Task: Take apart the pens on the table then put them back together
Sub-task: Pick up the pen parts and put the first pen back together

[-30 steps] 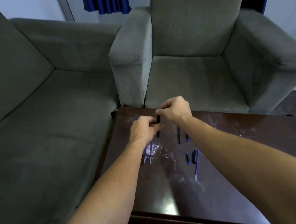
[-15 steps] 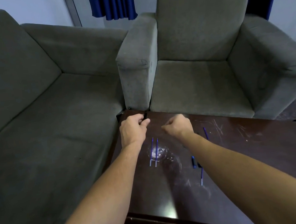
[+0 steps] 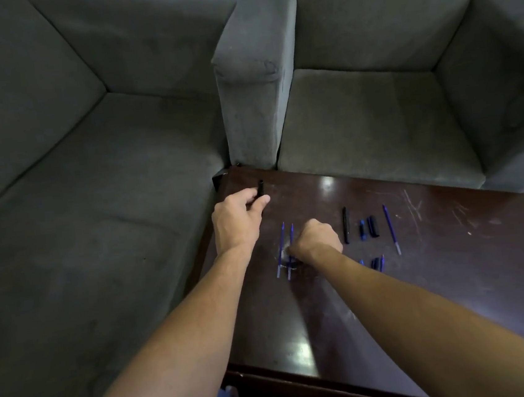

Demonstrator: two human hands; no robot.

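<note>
Near the far left corner of the dark wooden surface [image 3: 456, 275], the left hand [image 3: 240, 221] grips a black pen barrel [image 3: 261, 188]. Its fingers are curled round the lower part, the thumb lies along the side, and the barrel's open upper end sticks out beyond the knuckles, pointing away from the person.

Closer in and a little to the right, the right hand [image 3: 315, 239] is balled up, its back to the camera and its fingertips down at the surface. It sits just beside two blue refills [image 3: 281, 244], which lie side by side, nearly parallel, tips pointing away, and it overlaps the near part of the right one. The hand hides its own fingers, so I cannot tell whether they pinch a refill or anything else.

To the right of that hand, more parts lie in a loose row, each apart from the next: a second black barrel [image 3: 346, 225], a short blue piece [image 3: 361, 230], a black cap [image 3: 373, 226] and a lone blue refill [image 3: 391, 229]. Nearer the person, a few small blue and black parts [image 3: 377, 263] show just past the right forearm, partly hidden by it.

A grey-green sofa [image 3: 94, 216] runs along the left edge of the surface, and a matching armchair [image 3: 375, 121] stands at its far edge.
</note>
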